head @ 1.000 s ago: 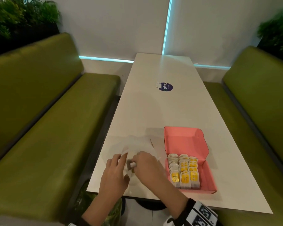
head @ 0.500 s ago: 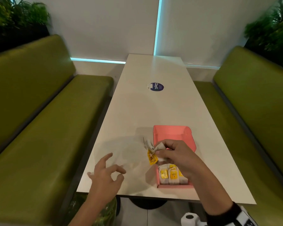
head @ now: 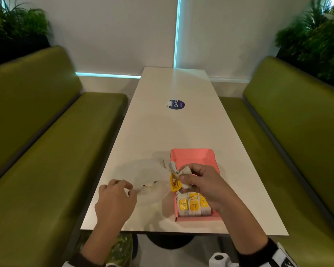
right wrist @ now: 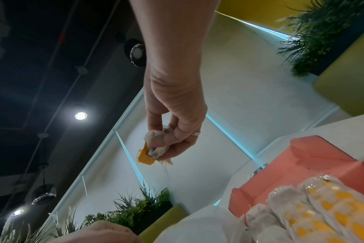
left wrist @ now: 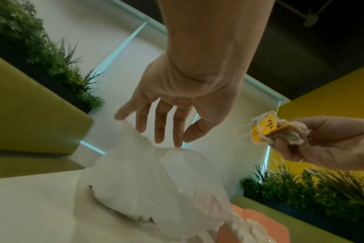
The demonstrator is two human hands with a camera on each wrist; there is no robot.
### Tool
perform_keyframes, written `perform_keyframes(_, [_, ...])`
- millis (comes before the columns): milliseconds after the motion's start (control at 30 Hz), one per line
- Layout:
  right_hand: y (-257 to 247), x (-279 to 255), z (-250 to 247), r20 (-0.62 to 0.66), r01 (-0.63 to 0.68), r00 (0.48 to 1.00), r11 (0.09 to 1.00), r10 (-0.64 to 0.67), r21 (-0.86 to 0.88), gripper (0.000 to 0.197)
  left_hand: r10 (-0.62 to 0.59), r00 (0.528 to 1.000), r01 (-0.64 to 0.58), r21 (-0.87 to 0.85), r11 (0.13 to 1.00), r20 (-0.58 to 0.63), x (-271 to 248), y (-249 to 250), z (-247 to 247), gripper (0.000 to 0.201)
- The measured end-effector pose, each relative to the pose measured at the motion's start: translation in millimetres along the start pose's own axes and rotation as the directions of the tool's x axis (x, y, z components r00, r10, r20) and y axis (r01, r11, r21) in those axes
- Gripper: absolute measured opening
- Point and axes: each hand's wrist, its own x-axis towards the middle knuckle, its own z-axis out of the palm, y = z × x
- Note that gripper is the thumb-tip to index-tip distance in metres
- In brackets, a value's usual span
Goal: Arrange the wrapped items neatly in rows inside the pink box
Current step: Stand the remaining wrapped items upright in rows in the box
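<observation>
1. Head view: right hand (head: 199, 182) pinches wrapped item (head: 178, 177) above pink box (head: 193, 157), rows filling its near end.
2. Left wrist: left hand (left wrist: 177, 98) relaxed, fingertips touching plastic bag (left wrist: 156, 189).
3. Right wrist: tag (right wrist: 144, 156) dangles; advise tucking it, seating item squarely behind far row.

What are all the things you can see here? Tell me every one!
Pink box: one, pink, open on the table's near right.
Tea bags: three rows, white with yellow tags, inside the box.
Held tea bag: one, white with yellow tag, above the box.
Plastic bag: one, clear, left of the box.
Table: one, white.
Round sticker: one, dark blue, mid-table.
Benches: two, green, either side.
Left hand: fingers touch the bag.
Right hand: pinches the held tea bag.
</observation>
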Motion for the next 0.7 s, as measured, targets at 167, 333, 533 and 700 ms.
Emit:
perform_keyframes(167, [1.2,0.1,-1.1,0.029,-0.008,1.000,1.000,0.007,0.026,0.017,0.266,0.936,-0.314,-0.207,0.927,-0.228,0.1,16.5,8.4,0.026])
perform_keyframes(333, [8.5,1.7,12.5,0.031,0.024,0.999,0.999,-0.023,-0.034,0.012,0.414,0.822,0.261,-0.905,0.335,0.390,-13.6,63.7,8.4,0.053])
perform_keyframes(533, [13.7,2.8,7.5,-0.103,0.040,0.993,0.989,-0.056,-0.144,0.010,0.280,0.844,0.418,-0.888,0.191,0.458,-12.8,80.8,21.2,0.022])
perform_keyframes(700, [19.2,6.3,1.5,-0.244,0.064,0.964,0.982,-0.108,-0.178,0.007,0.330,0.812,0.466,-0.875,0.131,0.482,-13.0,87.3,26.4,0.040])
